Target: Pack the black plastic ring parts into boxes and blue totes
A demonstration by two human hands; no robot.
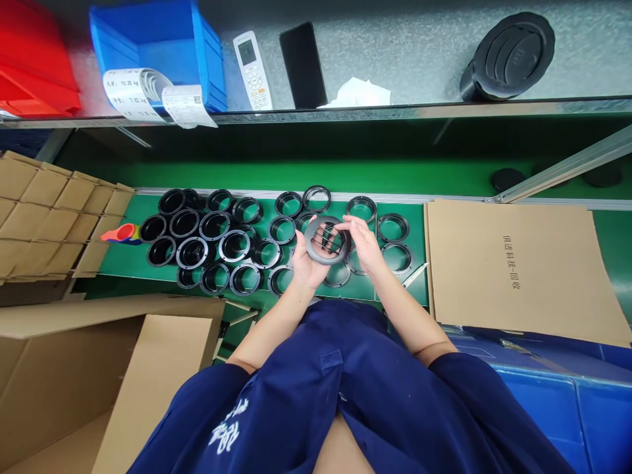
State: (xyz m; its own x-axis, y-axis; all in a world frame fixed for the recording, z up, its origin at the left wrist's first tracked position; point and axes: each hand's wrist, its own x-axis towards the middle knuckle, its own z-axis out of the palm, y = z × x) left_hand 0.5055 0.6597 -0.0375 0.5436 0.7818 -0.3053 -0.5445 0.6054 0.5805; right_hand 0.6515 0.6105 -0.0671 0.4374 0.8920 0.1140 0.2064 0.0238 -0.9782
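Note:
A dark round ring with thin bars across its opening (314, 249) is held up in front of my body, over the green bench. My left hand (307, 263) supports it from the left and below, with fingers showing through the opening. At its right edge is my right hand (363, 245), its fingertips against the rim and its fingers bent. Black rings (235, 245) stand in a group to the left, some apparently stacked. More black rings (393, 227) lie to the right of my hands, and others are behind and partly beneath them.
Folded cardboard (44, 217) is at the left, beside a red-orange item (121, 233). A flat cardboard sheet (513, 270) lies right, near a white pointed tool (415, 275). The upper shelf holds a blue bin (162, 49), a remote (253, 71), a phone (303, 66) and a black container (513, 56).

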